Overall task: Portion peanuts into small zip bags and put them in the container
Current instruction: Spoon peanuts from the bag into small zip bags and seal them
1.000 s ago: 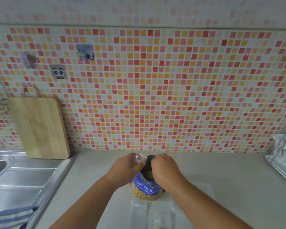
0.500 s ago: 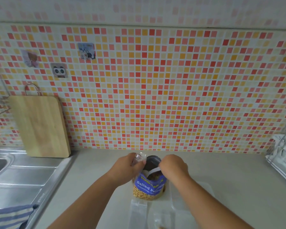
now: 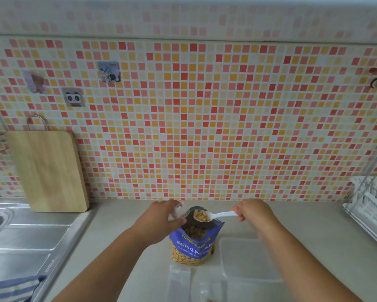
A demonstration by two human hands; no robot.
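A blue bag of salted peanuts (image 3: pixel 194 247) stands open on the counter in front of me. My right hand (image 3: pixel 254 211) grips the handle of a white plastic spoon (image 3: pixel 213 215) heaped with peanuts, held just above the bag's mouth. My left hand (image 3: pixel 159 216) holds a small clear zip bag (image 3: pixel 179 211) at the bag's left rim, close to the spoon's bowl. A clear plastic container (image 3: pixel 246 258) lies right of the peanut bag, partly under my right forearm. More clear zip bags (image 3: pixel 179 282) lie in front of the peanut bag.
A steel sink and drainboard (image 3: pixel 24 236) fill the left, with a striped cloth (image 3: pixel 11 288) at the near corner. A wooden cutting board (image 3: pixel 48 171) leans on the tiled wall. A white dish rack (image 3: pixel 370 205) stands at the right edge.
My right hand has drawn the spoon up out of the peanut bag, now loaded with peanuts, and moved right. My left hand has stayed at the bag's rim with the zip bag.
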